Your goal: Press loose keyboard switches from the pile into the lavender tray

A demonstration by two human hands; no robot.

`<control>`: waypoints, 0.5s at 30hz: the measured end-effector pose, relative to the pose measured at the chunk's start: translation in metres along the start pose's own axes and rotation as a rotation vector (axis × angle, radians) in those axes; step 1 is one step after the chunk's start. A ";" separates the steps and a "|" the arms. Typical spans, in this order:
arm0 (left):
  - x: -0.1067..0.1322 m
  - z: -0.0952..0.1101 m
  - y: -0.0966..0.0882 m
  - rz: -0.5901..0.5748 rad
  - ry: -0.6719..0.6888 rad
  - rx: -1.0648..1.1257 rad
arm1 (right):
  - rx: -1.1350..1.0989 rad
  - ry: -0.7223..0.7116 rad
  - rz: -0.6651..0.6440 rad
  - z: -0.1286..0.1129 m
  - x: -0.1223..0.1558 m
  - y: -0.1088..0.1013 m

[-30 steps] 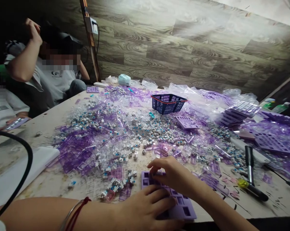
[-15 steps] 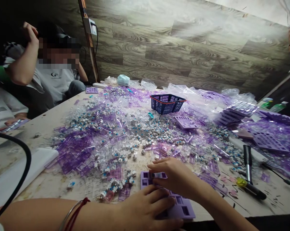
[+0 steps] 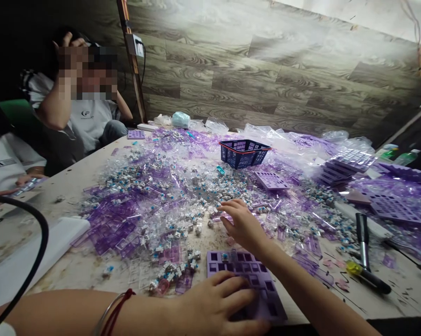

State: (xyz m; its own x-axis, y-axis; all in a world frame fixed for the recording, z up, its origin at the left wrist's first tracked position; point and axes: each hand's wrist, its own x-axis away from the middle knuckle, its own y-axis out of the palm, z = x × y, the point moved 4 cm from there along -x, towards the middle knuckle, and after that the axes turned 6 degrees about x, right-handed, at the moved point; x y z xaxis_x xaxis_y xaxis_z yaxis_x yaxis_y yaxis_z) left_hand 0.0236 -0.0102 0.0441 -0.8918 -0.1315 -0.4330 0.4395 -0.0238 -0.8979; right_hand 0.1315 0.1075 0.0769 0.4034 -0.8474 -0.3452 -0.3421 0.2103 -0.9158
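Note:
A purple plastic tray with rows of square holes (image 3: pixel 273 289) lies at the table's front edge. My left hand (image 3: pixel 224 298) rests on it, fingers spread over the lower part. One small blue-topped switch (image 3: pixel 224 256) sits in a hole of the top row. Beyond the tray, my right hand (image 3: pixel 243 224) reaches over the near edge of the heap, fingers stretched out and apart, with nothing visible in them. Just ahead of its fingertips are loose white-and-blue switches (image 3: pixel 210 193) and clear and purple plastic pieces (image 3: pixel 114 224).
A dark blue basket (image 3: pixel 245 151) stands amid the heap. Another purple tray (image 3: pixel 271 180) lies behind my right hand; stacked trays (image 3: pixel 346 165) are farther right. A black-handled tool (image 3: pixel 363 242) lies at right. Two people sit at left; a black cable (image 3: pixel 38 219) curves nearby.
My right hand has lifted off the tray and moved forward to the heap, uncovering the tray's upper rows. My left hand stays on the tray. The seated person's raised hand has moved toward the head.

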 end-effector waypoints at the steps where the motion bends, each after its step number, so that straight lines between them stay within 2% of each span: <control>1: 0.000 0.000 0.000 -0.009 0.004 0.000 | 0.045 0.023 -0.007 -0.001 -0.009 0.003; 7: 0.003 0.000 0.001 0.062 0.025 -0.060 | 0.100 0.055 -0.094 -0.007 -0.046 0.027; 11: -0.001 -0.002 0.003 -0.009 0.002 0.016 | 0.103 0.129 -0.129 -0.004 -0.049 0.037; 13: -0.007 0.001 -0.008 -0.005 -0.033 0.147 | 0.088 0.144 -0.148 -0.004 -0.047 0.038; 15: -0.013 0.006 -0.035 0.116 -0.085 0.364 | 0.062 0.145 -0.160 -0.003 -0.044 0.037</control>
State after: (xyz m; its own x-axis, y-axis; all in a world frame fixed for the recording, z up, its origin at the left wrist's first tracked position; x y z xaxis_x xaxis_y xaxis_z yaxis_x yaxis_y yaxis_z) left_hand 0.0210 -0.0131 0.0815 -0.8282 -0.2358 -0.5084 0.5604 -0.3522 -0.7496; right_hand 0.0986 0.1509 0.0586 0.3204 -0.9327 -0.1656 -0.2293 0.0932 -0.9689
